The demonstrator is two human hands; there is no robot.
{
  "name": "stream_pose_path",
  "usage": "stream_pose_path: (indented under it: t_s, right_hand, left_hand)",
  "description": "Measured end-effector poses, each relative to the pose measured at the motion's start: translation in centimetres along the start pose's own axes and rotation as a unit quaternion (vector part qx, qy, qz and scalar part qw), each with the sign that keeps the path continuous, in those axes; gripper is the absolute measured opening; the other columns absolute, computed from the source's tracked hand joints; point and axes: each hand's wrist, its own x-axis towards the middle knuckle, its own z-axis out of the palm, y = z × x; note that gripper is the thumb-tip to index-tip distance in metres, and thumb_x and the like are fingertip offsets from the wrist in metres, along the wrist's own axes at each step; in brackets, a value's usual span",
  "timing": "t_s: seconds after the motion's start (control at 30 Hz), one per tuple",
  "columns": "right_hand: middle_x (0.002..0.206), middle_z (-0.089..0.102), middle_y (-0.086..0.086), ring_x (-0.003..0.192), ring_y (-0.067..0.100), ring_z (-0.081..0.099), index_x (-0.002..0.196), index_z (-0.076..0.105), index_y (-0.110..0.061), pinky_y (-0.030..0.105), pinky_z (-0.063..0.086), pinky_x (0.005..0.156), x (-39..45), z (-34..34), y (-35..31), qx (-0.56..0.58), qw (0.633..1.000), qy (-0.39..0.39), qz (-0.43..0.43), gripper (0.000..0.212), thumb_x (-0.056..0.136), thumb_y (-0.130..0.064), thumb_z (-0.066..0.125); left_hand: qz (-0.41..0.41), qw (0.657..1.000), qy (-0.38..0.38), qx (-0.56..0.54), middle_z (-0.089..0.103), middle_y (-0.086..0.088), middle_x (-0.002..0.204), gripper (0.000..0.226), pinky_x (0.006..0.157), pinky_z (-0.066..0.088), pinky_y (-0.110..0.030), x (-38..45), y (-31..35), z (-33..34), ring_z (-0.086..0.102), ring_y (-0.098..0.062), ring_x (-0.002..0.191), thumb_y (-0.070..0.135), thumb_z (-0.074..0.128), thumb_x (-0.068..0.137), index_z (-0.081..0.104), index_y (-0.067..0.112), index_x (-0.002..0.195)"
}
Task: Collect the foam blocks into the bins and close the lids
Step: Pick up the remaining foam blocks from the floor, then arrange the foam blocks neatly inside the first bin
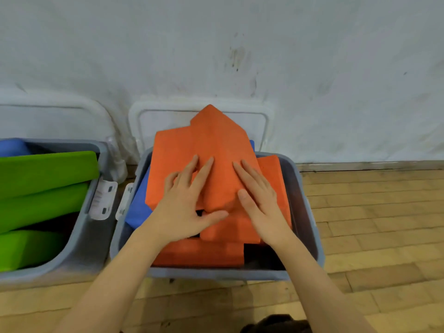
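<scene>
Wood floor (372,224), white wall (312,56), two grey bins (310,212), lids (165,116) up, left hand (185,207) and right hand (262,200) flat, open, pressing orange blocks (209,145), three green blocks (45,171) far left.

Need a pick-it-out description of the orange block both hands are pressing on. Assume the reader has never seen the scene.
Find the grey bin in the centre, against the white wall, its white lid open behind it. The target is the topmost orange block on its heap, under the left hand and right hand. Unlike the flatter orange pieces below, it tilts up, its corner poking above the bin's back rim.
</scene>
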Motion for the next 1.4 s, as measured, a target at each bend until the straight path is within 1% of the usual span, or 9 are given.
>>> stream_pose_path:
  t_s: [0.17, 0.33, 0.47, 0.57, 0.8, 0.93, 1.1, 1.23, 1.4]
  right_hand:
    - [0.150, 0.029, -0.017, 0.139, 0.001, 0.023, 0.138, 0.037, -0.040, 0.038, 0.023, 0.116, -0.5, 0.5, -0.3, 0.035, 0.999, -0.027, 0.002, 0.059, 0.083, -0.059, 0.045]
    - [0.158, 0.001, -0.006, 0.145, 0.018, -0.003, 0.130, 0.019, -0.068, 0.048, 0.004, 0.117, -1.2, 0.8, -0.1, -0.090, 0.994, -0.026, 0.061, 0.056, 0.078, -0.077, 0.039]
    - [0.158, 0.006, -0.005, 0.144, 0.023, 0.010, 0.133, 0.013, -0.069, 0.049, 0.019, 0.114, -1.6, 0.8, -0.2, -0.099, 0.992, -0.036, 0.075, 0.065, 0.075, -0.078, 0.041]
    - [0.154, 0.017, -0.007, 0.140, 0.020, 0.021, 0.133, 0.027, -0.063, 0.046, 0.029, 0.111, -1.5, 1.9, -1.1, -0.068, 0.997, 0.018, 0.032, 0.060, 0.077, -0.076, 0.042]
    - [0.150, 0.033, 0.003, 0.130, 0.022, 0.034, 0.133, 0.046, -0.037, 0.023, 0.022, 0.108, -0.8, 4.4, -5.3, -0.085, 0.979, 0.109, -0.149, 0.052, 0.084, -0.051, 0.054]
    - [0.148, 0.034, -0.004, 0.127, 0.027, 0.037, 0.132, 0.048, -0.036, 0.030, 0.027, 0.108, -0.5, 7.2, -7.3, -0.055, 0.979, 0.088, -0.174, 0.052, 0.083, -0.050, 0.057]
    - [0.148, 0.036, 0.001, 0.130, 0.028, 0.039, 0.131, 0.051, -0.039, 0.043, 0.030, 0.105, -0.3, 11.9, -9.6, -0.121, 0.963, 0.035, -0.239, 0.050, 0.084, -0.054, 0.056]
    - [0.148, 0.036, -0.001, 0.131, 0.033, 0.033, 0.131, 0.052, -0.040, 0.044, 0.024, 0.104, -0.9, 15.6, -9.4, -0.164, 0.954, 0.014, -0.252, 0.048, 0.086, -0.056, 0.051]
    - [0.143, 0.040, 0.004, 0.125, 0.037, 0.033, 0.125, 0.059, -0.031, 0.052, 0.030, 0.105, -2.2, 17.1, -7.5, -0.126, 0.955, 0.023, -0.268, 0.043, 0.086, -0.049, 0.056]
  left_hand:
    - [-0.012, 0.998, 0.056, 0.041, 0.028, -0.012, 0.151, 0.106, 0.105, 0.022, -0.042, -1.0, -1.2, 1.5, 0.023, -0.020, 0.139, 0.076, 0.049, 0.064, 0.023, 0.014, 0.146]
    - [0.042, 0.996, 0.049, 0.063, 0.025, -0.019, 0.150, 0.081, 0.105, 0.021, -0.043, -1.5, -1.6, 1.3, 0.035, -0.025, 0.134, 0.069, 0.041, 0.079, 0.010, 0.037, 0.147]
    - [0.027, 0.997, 0.061, -0.026, 0.023, -0.010, 0.153, 0.080, 0.108, 0.013, -0.030, -1.9, -2.0, 0.4, 0.018, -0.011, 0.141, 0.066, 0.042, 0.079, 0.012, 0.037, 0.147]
    - [0.015, 0.987, 0.076, -0.138, 0.017, 0.007, 0.153, 0.075, 0.115, 0.017, -0.042, -2.6, -2.9, -0.3, 0.012, -0.003, 0.140, 0.062, 0.047, 0.080, 0.010, 0.048, 0.143]
    - [-0.020, 0.961, 0.153, -0.228, 0.022, 0.002, 0.147, 0.085, 0.103, 0.041, -0.045, -5.0, -3.8, -4.3, 0.035, -0.014, 0.134, 0.059, 0.071, 0.067, 0.020, 0.047, 0.134]
    - [-0.034, 0.967, 0.204, -0.148, 0.022, -0.003, 0.142, 0.084, 0.103, 0.029, -0.011, -8.1, -4.5, -6.5, 0.028, 0.010, 0.124, 0.054, 0.076, 0.067, 0.028, 0.045, 0.136]
    - [-0.128, 0.949, 0.261, -0.120, 0.019, -0.005, 0.149, 0.073, 0.094, 0.037, -0.023, -14.1, -6.7, -7.2, 0.026, 0.005, 0.123, 0.046, 0.072, 0.065, 0.038, 0.041, 0.130]
    - [-0.159, 0.942, 0.290, -0.055, 0.024, -0.011, 0.147, 0.062, 0.089, 0.045, -0.031, -17.2, -8.2, -6.5, 0.039, -0.012, 0.121, 0.045, 0.070, 0.070, 0.052, 0.017, 0.123]
    - [-0.173, 0.946, 0.261, -0.084, 0.021, -0.010, 0.147, 0.059, 0.089, 0.044, -0.024, -18.4, -8.5, -4.6, 0.032, -0.011, 0.126, 0.040, 0.069, 0.076, 0.048, 0.016, 0.126]
